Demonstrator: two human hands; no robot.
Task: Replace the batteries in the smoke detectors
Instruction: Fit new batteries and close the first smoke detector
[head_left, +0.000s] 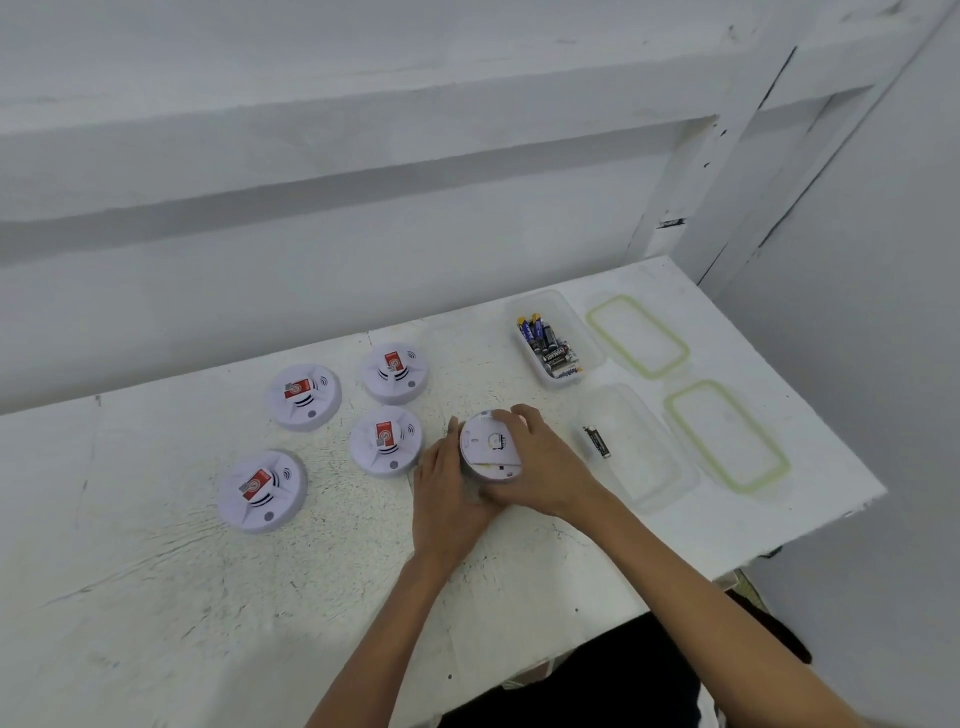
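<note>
White scuffed table (156, 597) filled the lower view, with a white framed wall (363, 156) behind it at 12 o'clock. Clock directions are read from the held detector.

Both bare forearms came in from 5 and 6 o'clock. Nothing lay between them and the work.

Two green-rimmed lids lay flat: far lid (638, 335) at 2 o'clock, near lid (727, 435) at 3, beyond the near tub. Two clear tubs were open: far tub (587, 332) at 1 o'clock, near tub (654, 483) at 3, just beside the right wrist.

Left hand (447, 483) cupped the unit's left side, fingers curled round its rim. Right hand (540, 467) lay over the right side, fingers hooked on the far edge. Both were clamped on it.

Held detector (488, 452) sat between the hands, back side up and tilted. Could not tell if it touched the table.

Four others sat face up with red stickers, apart from each other: nearest detector (385, 441) at 9, back detector (395, 373) at 10, back-left detector (304, 397) farther out at 10, front-left detector (261, 491) about 9.

Batteries (545, 345) were piled in the far tub. A single battery (596, 441) lay in the near tub.
</note>
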